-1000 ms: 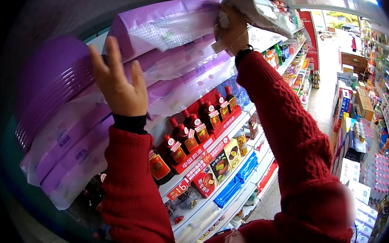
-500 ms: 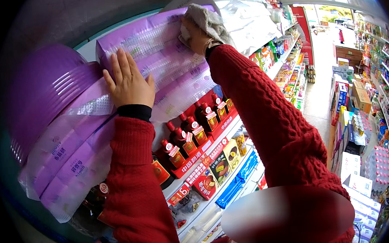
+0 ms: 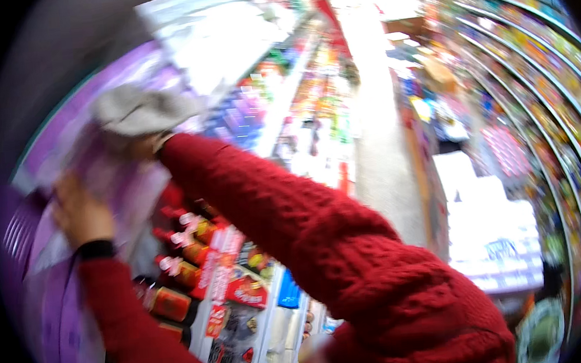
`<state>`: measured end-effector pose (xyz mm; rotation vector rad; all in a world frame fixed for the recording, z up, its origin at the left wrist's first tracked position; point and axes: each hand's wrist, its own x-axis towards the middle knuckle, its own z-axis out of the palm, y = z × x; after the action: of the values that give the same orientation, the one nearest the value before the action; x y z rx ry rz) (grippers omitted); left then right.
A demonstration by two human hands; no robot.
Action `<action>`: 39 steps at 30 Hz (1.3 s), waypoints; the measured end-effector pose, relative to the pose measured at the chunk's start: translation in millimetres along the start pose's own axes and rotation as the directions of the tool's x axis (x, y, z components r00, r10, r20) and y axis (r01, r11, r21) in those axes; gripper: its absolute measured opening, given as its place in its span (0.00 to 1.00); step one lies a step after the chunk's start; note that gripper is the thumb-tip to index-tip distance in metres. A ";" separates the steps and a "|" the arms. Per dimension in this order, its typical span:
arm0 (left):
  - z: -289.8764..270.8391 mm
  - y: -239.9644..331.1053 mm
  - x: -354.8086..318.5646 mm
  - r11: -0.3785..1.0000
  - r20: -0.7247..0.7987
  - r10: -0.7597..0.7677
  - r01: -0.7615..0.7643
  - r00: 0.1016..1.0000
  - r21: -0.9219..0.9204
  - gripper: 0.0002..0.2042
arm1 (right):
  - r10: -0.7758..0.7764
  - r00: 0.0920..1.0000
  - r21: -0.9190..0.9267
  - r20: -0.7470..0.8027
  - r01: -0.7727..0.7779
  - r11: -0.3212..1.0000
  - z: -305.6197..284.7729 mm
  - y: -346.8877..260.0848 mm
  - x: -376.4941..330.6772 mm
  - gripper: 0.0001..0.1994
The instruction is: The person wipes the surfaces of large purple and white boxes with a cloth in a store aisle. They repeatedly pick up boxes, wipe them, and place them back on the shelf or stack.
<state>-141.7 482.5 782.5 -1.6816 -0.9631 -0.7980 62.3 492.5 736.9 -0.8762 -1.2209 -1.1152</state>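
View swung right; right hand (image 3: 139,147) clutches grey cloth (image 3: 140,110).

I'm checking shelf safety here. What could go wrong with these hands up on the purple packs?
1. The left hand presses flat on the purple packs, stacked high and slanted; they might slide off.
2. Bottles stand on the shelf right below; a falling pack could knock them down.
3. The right hand holds a grey cloth against the packs, so it probably can't catch anything.
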 end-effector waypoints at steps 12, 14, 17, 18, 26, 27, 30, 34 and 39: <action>-30.7 273.9 -275.2 -0.077 -0.281 0.523 -0.283 0.805 -0.956 0.21 | 0.892 0.316 0.594 0.323 -0.802 0.070 -445.8 -135.1 -281.0 0.20; -30.8 331.0 -374.5 -0.314 -0.127 0.715 0.153 0.687 -0.937 0.21 | 0.960 0.078 0.495 0.269 -0.866 -0.068 -536.7 -181.2 -310.6 0.25; -79.1 392.1 -491.9 -0.354 -0.185 0.930 0.637 0.317 -0.685 0.23 | 0.999 0.030 0.389 0.033 -0.921 0.014 -651.3 -269.6 -285.1 0.32; -105.8 410.8 -517.7 -0.282 -0.237 0.958 0.674 0.160 -0.683 0.26 | 0.994 0.022 0.364 -0.104 -0.930 0.059 -672.2 -299.1 -263.3 0.32; -259.6 507.3 -617.8 0.316 -0.096 0.929 0.902 -0.357 -0.295 0.36 | 0.961 0.190 -0.968 -0.199 -0.189 -0.163 -734.2 -343.6 -327.5 0.30; -264.9 517.8 -636.2 0.238 -0.182 0.946 0.957 -0.267 -0.168 0.35 | 0.976 0.182 -0.974 -0.118 -0.213 -0.078 -723.1 -331.3 -349.2 0.30; -254.2 544.8 -719.2 -0.040 -0.207 0.977 0.996 0.055 0.075 0.32 | 0.998 0.051 -0.992 0.031 -0.120 0.037 -704.7 -295.0 -423.3 0.31; -260.9 532.0 -698.1 -0.006 -0.206 0.978 0.991 0.033 0.133 0.34 | 0.939 0.186 -0.957 -0.289 -0.022 -0.290 -779.9 -238.2 -447.0 0.34; -271.3 528.2 -688.2 0.009 -0.236 0.971 0.988 0.027 0.153 0.38 | 0.614 0.383 -0.692 -0.691 -0.105 -0.714 -969.0 -199.9 -459.1 0.33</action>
<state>-12.0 -28.5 42.1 1.0557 0.0847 -0.5637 128.4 -400.7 114.2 -2.8002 0.8560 -0.5500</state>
